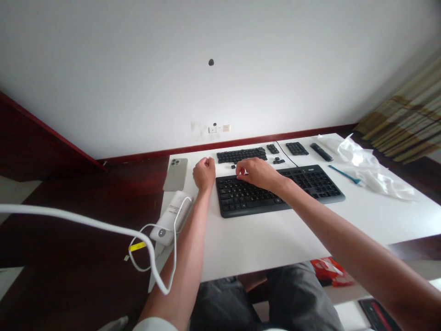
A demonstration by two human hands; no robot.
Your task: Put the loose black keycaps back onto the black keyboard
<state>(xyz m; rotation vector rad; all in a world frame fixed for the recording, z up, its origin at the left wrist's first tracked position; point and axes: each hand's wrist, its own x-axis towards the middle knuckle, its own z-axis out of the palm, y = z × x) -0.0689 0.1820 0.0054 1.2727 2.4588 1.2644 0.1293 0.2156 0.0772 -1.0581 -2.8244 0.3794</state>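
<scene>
A black keyboard [255, 200] lies on the white table [248, 243] in front of me. My right hand [257, 172] is over its upper left part, thumb and fingers pinched together at the back row; whatever may be between the fingertips is hidden. Just left of the keyboard, my left hand [204, 173] rests in a closed fist, so its contents cannot be seen. Behind the keyboard, loose black keycaps [241, 155] are laid out in rows, with a smaller block of keycaps [296, 148] to the right. A single keycap [233, 167] sits near my right fingertips.
At the left edge lie a phone [175, 174] and a white power bank [172, 216] with a white cable [103, 224] crossing the foreground. To the right are a black cylindrical object [321, 152], a blue brush-like tool [344, 174] and a crumpled clear plastic bag [361, 158].
</scene>
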